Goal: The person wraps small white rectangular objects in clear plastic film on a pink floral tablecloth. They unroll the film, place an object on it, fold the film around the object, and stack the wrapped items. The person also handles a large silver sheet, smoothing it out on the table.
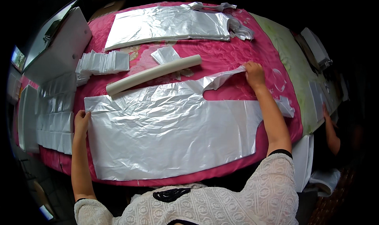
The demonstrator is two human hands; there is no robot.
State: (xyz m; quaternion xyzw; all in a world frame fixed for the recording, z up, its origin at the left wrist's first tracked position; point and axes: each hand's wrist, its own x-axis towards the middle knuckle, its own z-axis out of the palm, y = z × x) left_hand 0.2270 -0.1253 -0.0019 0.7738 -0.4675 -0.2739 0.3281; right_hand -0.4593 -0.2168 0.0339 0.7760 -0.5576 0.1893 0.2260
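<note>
A large white plastic carrier bag [158, 134] lies spread flat before me, its handles toward the right. At its left edge, near the upper corner, my left hand [81, 121] is closed with the plastic pinched between thumb and fingers. My right hand [254, 73] grips the tip of the far handle, which is bunched and stretched out to the right. The near handle lies flat, partly behind my right forearm. Just beyond the bag's far edge, a pale round tube [154, 74] rests at a slant, its left end touching the bag.
Stacked flat bags [169, 23] lie at the back of the pink cloth [233, 53]. Small folded white packets [104, 63] stand in rows at the left, beside a white foam box [59, 51]. Another person's arm [331, 134] reaches in at the right, near a pale green cloth [272, 31].
</note>
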